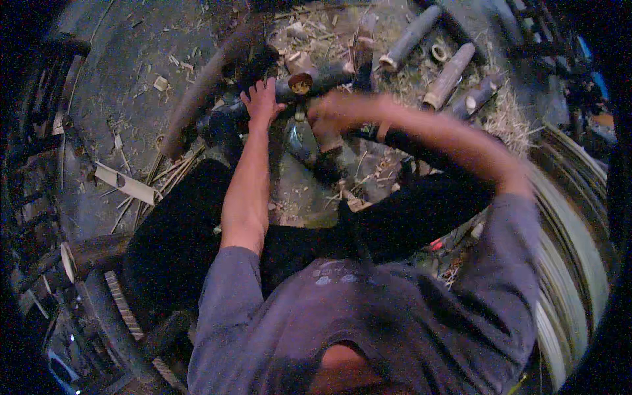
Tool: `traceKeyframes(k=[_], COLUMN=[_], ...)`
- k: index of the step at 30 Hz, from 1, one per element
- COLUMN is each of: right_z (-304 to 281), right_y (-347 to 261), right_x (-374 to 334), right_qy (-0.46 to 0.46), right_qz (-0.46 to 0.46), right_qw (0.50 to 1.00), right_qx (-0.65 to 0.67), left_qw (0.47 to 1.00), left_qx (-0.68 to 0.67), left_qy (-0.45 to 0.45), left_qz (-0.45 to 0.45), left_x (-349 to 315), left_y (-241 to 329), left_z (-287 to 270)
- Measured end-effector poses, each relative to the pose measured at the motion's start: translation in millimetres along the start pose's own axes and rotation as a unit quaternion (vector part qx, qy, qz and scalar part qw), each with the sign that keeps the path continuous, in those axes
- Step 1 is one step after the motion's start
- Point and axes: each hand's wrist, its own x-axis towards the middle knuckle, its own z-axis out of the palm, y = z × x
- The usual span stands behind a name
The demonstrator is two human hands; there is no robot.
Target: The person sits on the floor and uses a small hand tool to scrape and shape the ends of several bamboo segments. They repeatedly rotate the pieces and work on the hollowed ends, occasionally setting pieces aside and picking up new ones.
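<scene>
My left hand (pixel 262 104) is stretched forward with its fingers spread, lying on or just above a dark pole-like piece (pixel 232 108) on the ground. Motion smears my right hand (pixel 326 112), so its fingers and anything in them are unclear. Between my two hands stands a round cut end (pixel 301 83) with a dark rim and a yellowish-brown inside. Just below it lies a shiny metal blade-like piece (pixel 303 143), partly in shadow. A brownish block-like shape (pixel 329 139) shows right under my right hand.
Several cut bamboo-like tubes (pixel 411 38) lie at the far right among shavings (pixel 507 128), with a small pale ring (pixel 440 52) between them. A split half tube (pixel 128 184) rests at the left. Bundled long strips (pixel 566 263) curve along the right side.
</scene>
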Motion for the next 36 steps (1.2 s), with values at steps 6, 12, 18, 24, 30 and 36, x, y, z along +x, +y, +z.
traceKeyframes(k=[6, 12, 18, 24, 30, 36], right_z=[222, 196, 111, 110, 133, 120], right_y=[-57, -85, -94, -18, -2, -21], right_x=[18, 15, -17, -1, 50, 48], right_qy=[0.072, 0.010, 0.310, 0.537, 0.470, 0.365], right_qz=[0.276, 0.340, 0.423, 0.358, 0.372, 0.361], right_qw=[0.881, 0.915, 0.820, 0.666, 0.586, 0.538], right_qx=[-0.377, -0.217, 0.228, 0.373, 0.545, 0.668], left_qw=[0.999, 0.999, 0.999, 1.000, 0.968, 0.951], left_qx=[-0.022, -0.041, -0.038, 0.008, -0.155, -0.211], left_qy=[0.016, 0.001, 0.002, 0.022, -0.196, -0.222], left_qz=[-0.019, -0.013, -0.024, -0.009, -0.031, -0.043], left_x=[-5, -5, -10, -13, 26, 26], left_y=[7, 1, 1, 2, -34, -19], left_z=[-6, -1, 4, 16, 17, -1])
